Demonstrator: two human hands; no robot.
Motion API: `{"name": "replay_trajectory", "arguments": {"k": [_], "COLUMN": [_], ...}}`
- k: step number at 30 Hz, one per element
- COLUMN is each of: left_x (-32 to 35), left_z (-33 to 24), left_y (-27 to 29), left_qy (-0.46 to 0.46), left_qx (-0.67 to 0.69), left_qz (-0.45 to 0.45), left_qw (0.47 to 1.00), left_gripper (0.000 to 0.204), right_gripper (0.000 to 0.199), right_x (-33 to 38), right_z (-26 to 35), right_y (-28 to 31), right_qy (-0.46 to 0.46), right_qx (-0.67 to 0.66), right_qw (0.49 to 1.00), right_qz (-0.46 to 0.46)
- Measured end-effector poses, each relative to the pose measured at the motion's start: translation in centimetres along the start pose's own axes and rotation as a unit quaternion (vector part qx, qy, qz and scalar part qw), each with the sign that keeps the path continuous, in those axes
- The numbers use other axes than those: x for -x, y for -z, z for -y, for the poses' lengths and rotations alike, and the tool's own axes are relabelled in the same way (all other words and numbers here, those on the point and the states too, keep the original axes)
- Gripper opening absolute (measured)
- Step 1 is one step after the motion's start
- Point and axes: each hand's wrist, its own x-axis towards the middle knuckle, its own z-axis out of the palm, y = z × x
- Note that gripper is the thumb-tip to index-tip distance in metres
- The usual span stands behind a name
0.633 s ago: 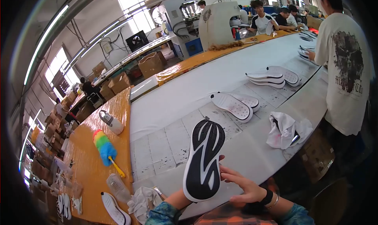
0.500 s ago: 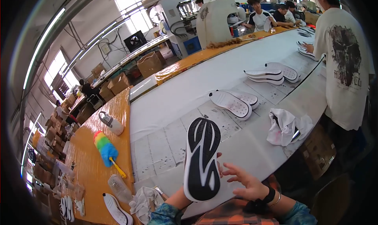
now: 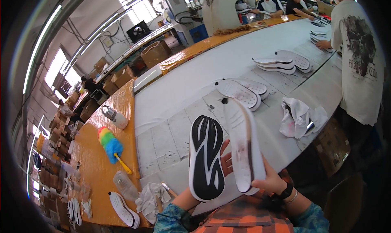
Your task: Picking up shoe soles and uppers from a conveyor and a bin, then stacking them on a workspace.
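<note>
Second sole (image 3: 243, 147) newly raised; two held

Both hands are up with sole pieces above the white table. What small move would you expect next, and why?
Probably bringing the two together: the left hand holds the black-treaded outsole tread up, the right hand holds the white midsole tilted beside it, and their edges are nearly touching above the white table.

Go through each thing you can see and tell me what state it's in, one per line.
Black sole: held upright, tread facing the camera, in the left hand.
White sole: held in the right hand, stained inner side showing.
Soles on the table: lying flat.
White cloth: crumpled.
Rainbow duster: lying on the orange bench.
</note>
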Motion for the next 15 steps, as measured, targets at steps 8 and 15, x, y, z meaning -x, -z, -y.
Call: {"name": "replay_trajectory", "arguments": {"k": [8, 15], "left_x": [-0.8, 0.2], "left_z": [-0.4, 0.9], "left_y": [-0.7, -3.4], "left_qy": [-0.076, -0.050], "left_qx": [-0.147, -0.228], "left_qz": [0.026, 0.116], "left_qw": [0.986, 0.965], "left_gripper": [0.062, 0.069], "right_gripper": [0.075, 0.054], "right_x": [-0.4, 2.3], "right_z": [-2.4, -2.6], "right_y": [5.7, 6.3], "right_qy": [-0.035, 0.016], "right_qx": [0.140, 0.036], "right_qw": [0.989, 0.998], "right_qz": [-0.036, -0.047]}}
